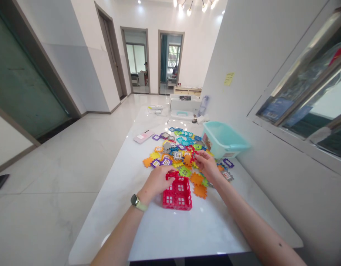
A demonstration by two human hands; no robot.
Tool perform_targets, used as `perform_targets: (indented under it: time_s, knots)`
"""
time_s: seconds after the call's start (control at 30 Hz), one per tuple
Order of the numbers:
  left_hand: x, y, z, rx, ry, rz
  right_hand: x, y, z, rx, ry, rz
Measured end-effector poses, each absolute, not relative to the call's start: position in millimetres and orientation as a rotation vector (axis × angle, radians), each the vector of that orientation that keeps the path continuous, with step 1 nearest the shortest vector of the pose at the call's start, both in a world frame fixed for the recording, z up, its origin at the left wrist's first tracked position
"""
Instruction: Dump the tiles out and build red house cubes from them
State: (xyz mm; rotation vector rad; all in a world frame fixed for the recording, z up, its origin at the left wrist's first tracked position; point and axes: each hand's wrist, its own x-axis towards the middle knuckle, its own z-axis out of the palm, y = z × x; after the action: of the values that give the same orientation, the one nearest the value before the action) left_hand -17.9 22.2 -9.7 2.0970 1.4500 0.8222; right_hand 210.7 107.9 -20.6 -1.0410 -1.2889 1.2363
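Observation:
A red open-topped box (177, 192) built of toothed window panels sits on the white table in front of me. My left hand (161, 180) grips its far left edge, thumb over the rim and fingers behind. Over the right side of the loose pieces is my right hand (206, 162), its fingertips pinched on a red interlocking panel (193, 152). Part of that panel is hidden by the fingers. Beyond the box spreads a pile of toothed plastic panels, among them an orange panel (200, 191), a green window panel (185, 171) and a purple window panel (166, 162).
A teal plastic bin (227, 138) stands at the right by the wall. A pink phone (143, 136) lies near the table's left edge. Farther back are a white box (184, 103), a clear bottle (203, 105) and white cables (156, 109).

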Motion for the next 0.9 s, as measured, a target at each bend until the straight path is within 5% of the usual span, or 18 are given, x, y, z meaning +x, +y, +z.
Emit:
perform_targets:
  time_s: [0.37,0.73,0.9]
  knots:
    - [0.2,15.6,0.6,1.987,1.421,1.208,181.2,48.5,-4.2,-0.719,-2.097,0.522]
    - [1.3,17.0,-3.1,1.673,1.264,1.318,190.3,44.6,5.5,-0.674,-1.983,0.409]
    - [-0.6,18.9,-5.9,1.739,1.274,1.263,191.0,52.2,2.9,-0.747,-2.080,0.599]
